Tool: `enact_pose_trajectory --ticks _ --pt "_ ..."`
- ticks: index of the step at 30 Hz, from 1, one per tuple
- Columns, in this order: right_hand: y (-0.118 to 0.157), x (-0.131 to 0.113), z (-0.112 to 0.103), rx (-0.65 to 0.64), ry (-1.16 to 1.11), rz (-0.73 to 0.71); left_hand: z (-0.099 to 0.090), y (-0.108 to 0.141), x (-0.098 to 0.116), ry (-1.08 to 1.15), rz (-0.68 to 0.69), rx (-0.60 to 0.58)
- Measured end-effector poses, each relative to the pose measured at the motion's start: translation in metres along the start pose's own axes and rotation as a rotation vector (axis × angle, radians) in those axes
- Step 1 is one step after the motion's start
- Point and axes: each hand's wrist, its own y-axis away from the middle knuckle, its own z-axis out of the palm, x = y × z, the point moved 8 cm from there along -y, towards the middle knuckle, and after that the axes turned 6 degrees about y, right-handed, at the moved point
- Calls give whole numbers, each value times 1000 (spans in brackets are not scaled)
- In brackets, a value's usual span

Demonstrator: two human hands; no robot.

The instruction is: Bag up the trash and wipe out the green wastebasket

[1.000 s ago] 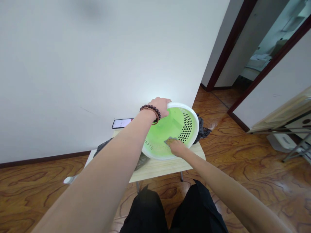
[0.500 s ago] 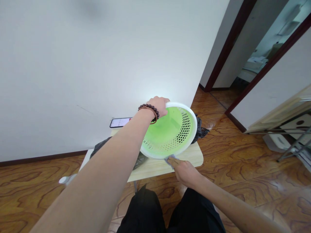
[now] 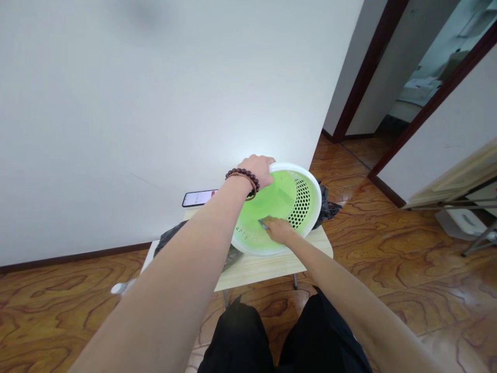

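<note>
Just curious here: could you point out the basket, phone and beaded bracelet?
Basket (image 3: 318,203), head view: right side of its rim.
Phone (image 3: 198,198), head view: middle of its screen.
Beaded bracelet (image 3: 243,171), head view: beads over the wrist.

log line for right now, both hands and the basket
left hand: grips basket rim | right hand: holds cloth inside basket | basket: green, white rim, above table | phone: beside wall

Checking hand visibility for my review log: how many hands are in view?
2: the left hand on the far rim of the basket, the right hand inside it with a cloth.
</note>
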Motion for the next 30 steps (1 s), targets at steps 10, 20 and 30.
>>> enact_pose_trajectory --ticks 10,20,30 --pt "5 -3 10 81 -96 0 1 -1 0 12 5 -7" --pt "115 -34 -9 238 -132 -275 0 -2 -1 32 8 6" --pt "89 -12 -54 360 -224 -93 1 -4 -4 25 8 18"
